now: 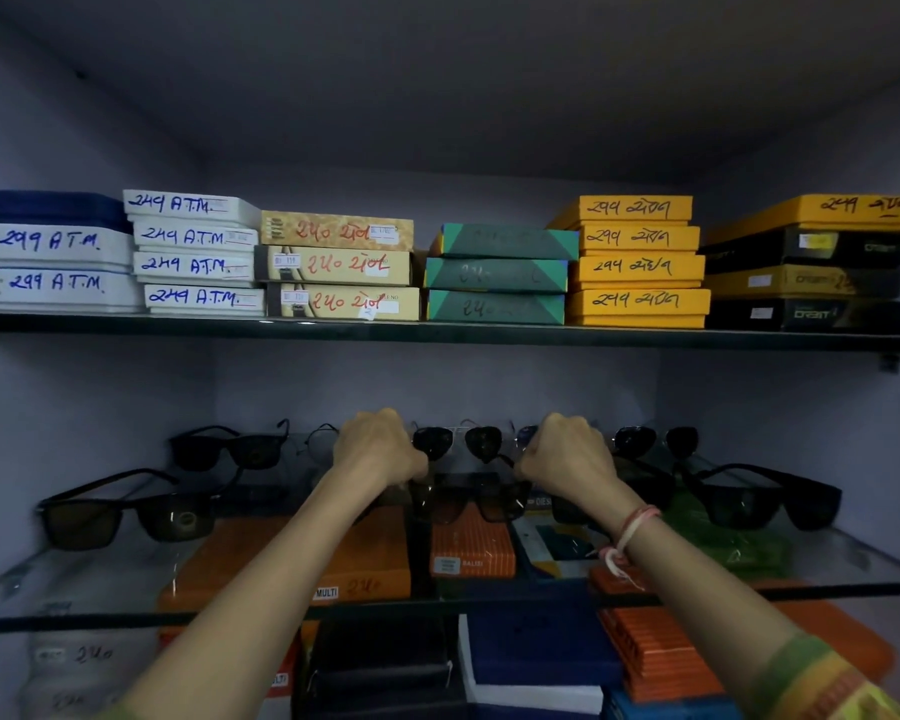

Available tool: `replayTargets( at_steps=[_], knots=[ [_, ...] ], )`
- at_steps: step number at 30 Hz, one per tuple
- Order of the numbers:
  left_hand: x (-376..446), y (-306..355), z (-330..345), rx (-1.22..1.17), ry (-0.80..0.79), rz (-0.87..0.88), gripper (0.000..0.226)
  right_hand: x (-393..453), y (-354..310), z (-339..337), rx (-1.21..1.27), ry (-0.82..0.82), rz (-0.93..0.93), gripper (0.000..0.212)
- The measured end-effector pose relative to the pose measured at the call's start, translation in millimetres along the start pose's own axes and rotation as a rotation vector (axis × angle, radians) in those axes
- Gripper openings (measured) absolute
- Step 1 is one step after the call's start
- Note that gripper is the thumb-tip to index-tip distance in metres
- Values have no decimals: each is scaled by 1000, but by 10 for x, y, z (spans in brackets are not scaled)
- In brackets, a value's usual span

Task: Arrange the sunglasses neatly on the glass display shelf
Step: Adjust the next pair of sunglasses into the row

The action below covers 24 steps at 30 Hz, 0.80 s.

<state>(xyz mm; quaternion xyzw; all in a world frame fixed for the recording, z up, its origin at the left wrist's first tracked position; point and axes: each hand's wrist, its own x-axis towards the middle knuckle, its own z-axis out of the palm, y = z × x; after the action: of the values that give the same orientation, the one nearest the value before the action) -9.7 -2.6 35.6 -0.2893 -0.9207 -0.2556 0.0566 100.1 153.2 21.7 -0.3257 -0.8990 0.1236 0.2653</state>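
Both my hands reach onto the glass display shelf (74,589). My left hand (378,449) and my right hand (567,452) are closed on the two sides of a dark pair of sunglasses (468,498) in the middle front. Behind it stands an aviator pair with dark lenses (458,441). Other dark pairs sit at the front left (126,514), back left (230,449), back right (653,439) and front right (765,498). A thin-rimmed pair (320,441) is partly hidden by my left hand.
The upper shelf (437,332) carries stacks of white, beige, green, yellow and black boxes (637,262). Under the glass lie orange (365,558), blue and green boxes. Cabinet walls close in left and right.
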Motion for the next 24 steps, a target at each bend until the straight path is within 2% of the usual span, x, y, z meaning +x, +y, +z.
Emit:
replayTargets(
  at_steps=[3, 5, 9, 11, 14, 17, 20, 24],
  knots=[
    [31, 20, 18, 15, -11, -7, 17, 8, -9, 18, -44, 21, -25, 30],
    [49, 23, 22, 22, -33, -26, 24, 6, -22, 24, -78, 19, -40, 33],
    [38, -14, -26, 30, -39, -35, 37, -4, -62, 21, -170, 10, -83, 20],
    [20, -85, -58, 51, 11, -47, 48, -4, -74, 17, -188, 6, -83, 31],
    [-30, -230, -103, 193, 103, -81, 55, -8, -109, 20, -181, 24, -78, 41],
    [-83, -352, -144, 313, 41, -140, 59, -36, -193, 45, -151, 101, -111, 40],
    [-107, -432, -158, 306, 37, -131, 50, -84, -338, 61, -110, 150, -177, 35],
    [-148, -569, -250, 353, 202, -45, 31, -114, -556, 105, -3, 142, -311, 22]
  ],
)
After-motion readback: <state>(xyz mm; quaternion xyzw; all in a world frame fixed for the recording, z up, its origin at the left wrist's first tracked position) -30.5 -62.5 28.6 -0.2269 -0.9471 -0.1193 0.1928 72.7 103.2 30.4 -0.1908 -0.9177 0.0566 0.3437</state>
